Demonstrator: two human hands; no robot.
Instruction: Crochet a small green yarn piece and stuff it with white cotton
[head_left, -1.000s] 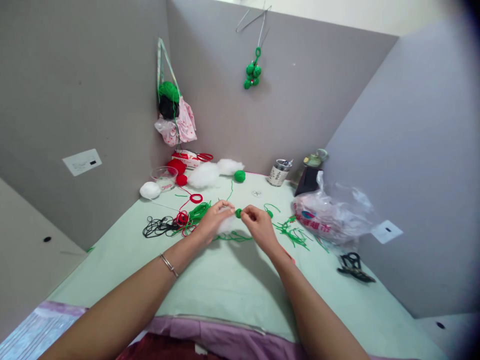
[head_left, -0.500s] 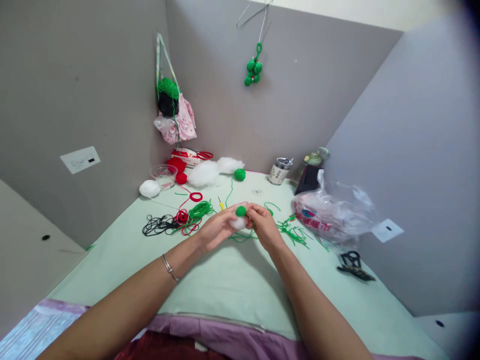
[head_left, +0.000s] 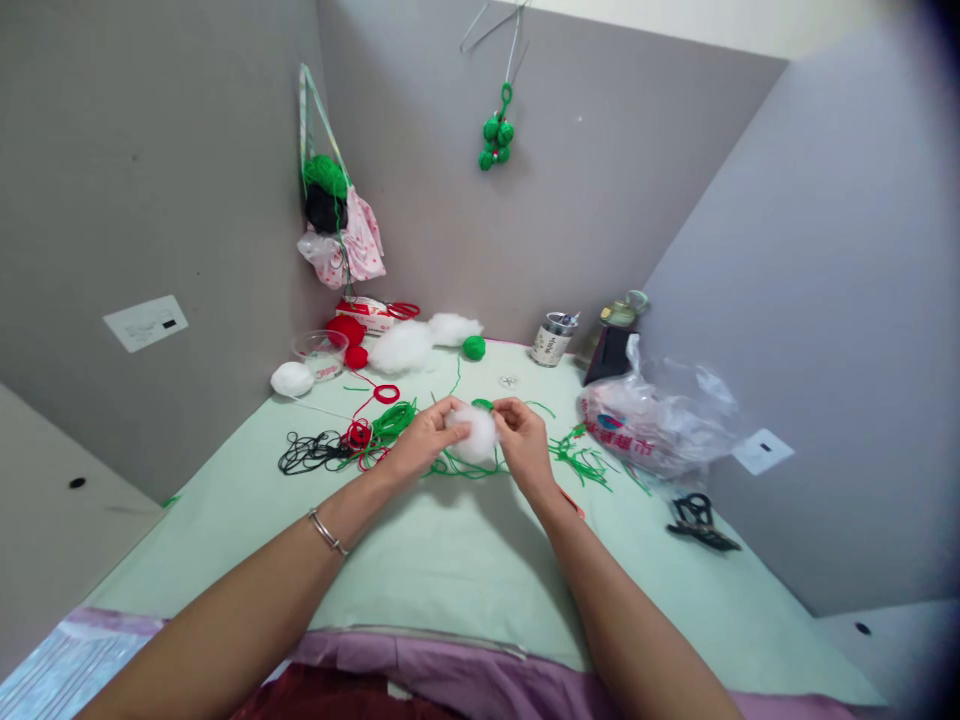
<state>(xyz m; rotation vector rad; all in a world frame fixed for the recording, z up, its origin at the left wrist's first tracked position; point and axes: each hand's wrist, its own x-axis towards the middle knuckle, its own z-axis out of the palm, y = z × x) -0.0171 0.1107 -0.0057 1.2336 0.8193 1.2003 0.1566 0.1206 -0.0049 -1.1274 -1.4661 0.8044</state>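
Observation:
A fluffy tuft of white stuffing (head_left: 474, 437) is held up between my two hands over the middle of the table. My left hand (head_left: 424, 440) pinches its left side, thumb across the front. A small green crocheted piece (head_left: 482, 404) shows just behind the tuft's top edge, mostly hidden by it. Closed at the fingertips, my right hand (head_left: 525, 440) grips at the right end of this green piece, touching the stuffing too. Green yarn strands (head_left: 469, 470) lie on the table beneath.
Left of my hands lie a green yarn bundle (head_left: 394, 424), black cord (head_left: 311, 453) and a red yarn ring (head_left: 386, 394). Behind are more stuffing (head_left: 401, 347) and a green ball (head_left: 474, 348). A plastic bag (head_left: 652, 420) and black hair claw (head_left: 701, 522) sit at right.
The white stuffing has come up in front of the green piece, which now shows less. My left hand has gone from cupping underneath to pinching the side. The view has shifted slightly.

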